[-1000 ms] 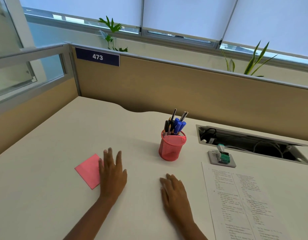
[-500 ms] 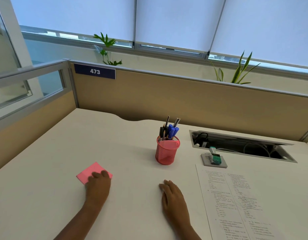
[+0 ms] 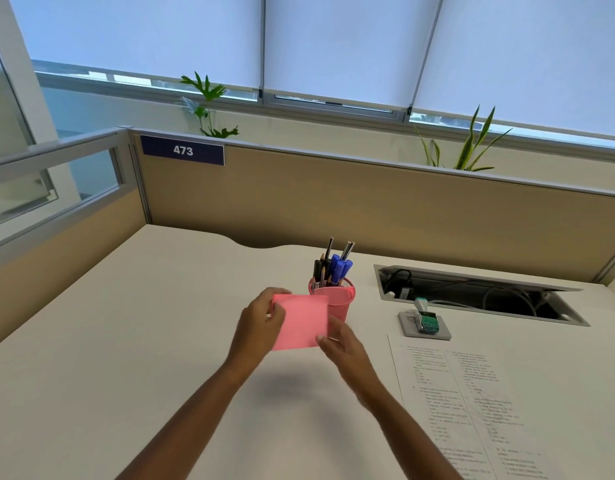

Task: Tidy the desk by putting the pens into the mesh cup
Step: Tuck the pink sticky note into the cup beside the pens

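Observation:
A pink mesh cup (image 3: 340,301) stands upright near the middle of the white desk (image 3: 132,334). Several pens (image 3: 335,264), blue and black, stick up out of it. A pink sticky-note pad (image 3: 300,322) is lifted above the desk, just in front of the cup and hiding part of its left side. My left hand (image 3: 259,323) grips the pad's left edge. My right hand (image 3: 344,348) pinches its lower right corner. No loose pens show on the desk.
A printed sheet (image 3: 465,403) lies at the right. A grey base with a green device (image 3: 425,322) sits behind it. An open cable slot (image 3: 472,292) runs along the back right. Beige partitions (image 3: 368,209) wall in the desk at the back and left.
My left hand has picked the pink pad off the desk and carried it up and to the right, in front of the cup. My right hand has left the desk and taken hold of the pad's corner.

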{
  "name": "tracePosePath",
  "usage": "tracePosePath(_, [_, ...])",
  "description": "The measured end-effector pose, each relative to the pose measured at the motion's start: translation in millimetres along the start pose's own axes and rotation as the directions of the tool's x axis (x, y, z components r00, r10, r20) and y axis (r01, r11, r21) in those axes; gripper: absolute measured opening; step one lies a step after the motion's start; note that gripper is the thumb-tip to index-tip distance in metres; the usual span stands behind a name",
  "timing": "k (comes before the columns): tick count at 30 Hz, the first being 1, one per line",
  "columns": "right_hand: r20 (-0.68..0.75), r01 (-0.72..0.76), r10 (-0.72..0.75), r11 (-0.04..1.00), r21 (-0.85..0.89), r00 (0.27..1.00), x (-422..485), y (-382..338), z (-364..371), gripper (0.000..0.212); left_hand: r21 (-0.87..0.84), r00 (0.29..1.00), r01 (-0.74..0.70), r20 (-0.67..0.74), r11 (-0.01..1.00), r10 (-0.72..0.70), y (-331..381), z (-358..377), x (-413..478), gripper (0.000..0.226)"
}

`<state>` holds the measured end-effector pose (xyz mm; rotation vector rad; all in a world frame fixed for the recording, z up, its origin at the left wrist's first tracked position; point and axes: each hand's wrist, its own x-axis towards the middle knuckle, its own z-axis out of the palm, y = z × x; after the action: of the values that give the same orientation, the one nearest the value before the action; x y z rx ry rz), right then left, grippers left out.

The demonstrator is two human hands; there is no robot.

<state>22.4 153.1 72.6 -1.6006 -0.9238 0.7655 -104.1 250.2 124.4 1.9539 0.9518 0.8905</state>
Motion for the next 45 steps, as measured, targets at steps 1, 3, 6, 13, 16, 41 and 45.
tracePosePath(1, [0.037,-0.018,0.015,0.997,0.070,0.999,4,-8,-6,0.038,-0.057,1.000,0.008,0.029,0.998,-0.006,4,7,3,0.028])
tracePosePath(3, [0.073,-0.066,0.053,0.981,0.184,0.996,10,-20,-21,0.037,-0.134,0.999,0.031,0.049,0.990,-0.024,9,18,10,0.028])
tracePosePath(6, [0.057,-0.061,0.049,0.972,0.227,0.997,19,-34,-44,0.039,-0.234,0.999,0.043,0.043,0.971,-0.034,14,32,20,0.028])
tracePosePath(13, [0.027,-0.052,0.050,0.996,0.075,0.998,48,-57,-88,0.032,-0.310,0.993,0.030,0.122,0.950,0.009,19,61,45,0.028])
tracePosePath(16, [0.096,-0.096,0.092,0.995,0.041,0.991,59,-58,-96,0.033,-0.349,0.996,0.061,0.076,0.935,-0.036,17,70,56,0.028])
tracePosePath(41, [0.205,0.400,-0.376,0.573,-0.716,0.904,103,-82,-90,0.034,0.018,0.986,0.145,0.084,0.989,-0.146,-21,115,64,0.119])
tracePosePath(45, [0.230,0.394,-0.372,0.463,-0.794,0.899,109,-78,-85,0.032,-0.005,0.981,0.161,0.109,0.987,-0.159,-24,118,66,0.114])
